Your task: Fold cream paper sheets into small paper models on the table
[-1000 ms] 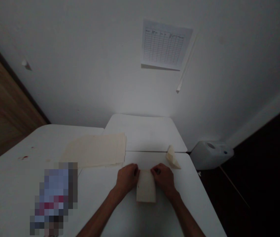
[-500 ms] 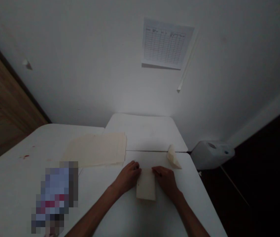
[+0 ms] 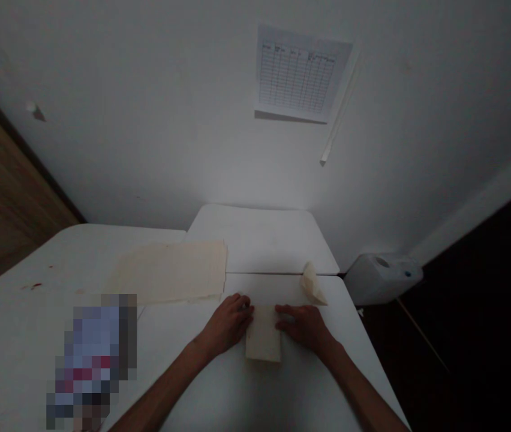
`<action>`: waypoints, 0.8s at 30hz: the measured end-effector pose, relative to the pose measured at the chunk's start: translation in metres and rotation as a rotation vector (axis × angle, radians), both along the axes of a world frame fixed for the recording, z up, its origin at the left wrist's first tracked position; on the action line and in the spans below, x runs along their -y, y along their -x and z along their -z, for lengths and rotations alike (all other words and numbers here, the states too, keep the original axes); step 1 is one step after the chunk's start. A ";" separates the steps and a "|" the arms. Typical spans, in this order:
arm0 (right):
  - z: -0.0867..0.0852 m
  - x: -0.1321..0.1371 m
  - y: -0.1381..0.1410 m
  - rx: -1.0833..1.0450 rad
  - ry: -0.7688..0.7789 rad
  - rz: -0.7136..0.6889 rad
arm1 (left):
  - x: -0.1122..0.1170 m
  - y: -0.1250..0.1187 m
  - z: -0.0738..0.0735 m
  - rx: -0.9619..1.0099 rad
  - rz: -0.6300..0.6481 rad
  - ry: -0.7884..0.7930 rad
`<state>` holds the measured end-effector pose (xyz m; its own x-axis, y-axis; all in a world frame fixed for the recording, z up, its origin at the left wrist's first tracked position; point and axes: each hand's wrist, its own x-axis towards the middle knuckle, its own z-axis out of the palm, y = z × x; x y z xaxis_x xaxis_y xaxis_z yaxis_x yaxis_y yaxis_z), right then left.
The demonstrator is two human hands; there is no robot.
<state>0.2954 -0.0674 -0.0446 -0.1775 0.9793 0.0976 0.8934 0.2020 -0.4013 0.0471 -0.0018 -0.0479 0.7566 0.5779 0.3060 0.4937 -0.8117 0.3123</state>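
Observation:
A narrow folded piece of cream paper (image 3: 263, 342) lies on the white table (image 3: 259, 396) in front of me. My left hand (image 3: 227, 322) rests on its left edge near the top, fingers stretched out flat. On the paper's right edge lies my right hand (image 3: 303, 324), fingers also flat and pointing left. Both hands press the paper down on the table.
A stack of cream sheets (image 3: 172, 273) lies to the left behind the hands. A small folded paper shape (image 3: 312, 283) sits at the right near the table's far edge. A pixelated object (image 3: 91, 354) is at the near left. A white container (image 3: 384, 277) stands on the floor at the right.
Both hands have gone from curled fingers at the paper's top edge to fingers laid flat on its sides. The paper has stayed in place.

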 end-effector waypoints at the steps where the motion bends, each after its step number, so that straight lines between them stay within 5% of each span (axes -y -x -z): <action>1: -0.003 0.002 0.000 0.000 0.036 -0.003 | 0.000 0.000 -0.001 -0.002 -0.003 0.006; 6: -0.010 0.008 0.000 -0.016 0.145 -0.018 | 0.001 0.000 -0.001 0.009 -0.008 0.021; 24: -0.018 0.023 0.000 0.046 0.137 -0.147 | 0.002 0.001 0.004 0.038 -0.026 0.017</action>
<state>0.2951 -0.0904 -0.0270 -0.3207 0.9461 -0.0459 0.8763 0.2780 -0.3934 0.0466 -0.0040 -0.0520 0.7295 0.6024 0.3239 0.5020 -0.7932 0.3447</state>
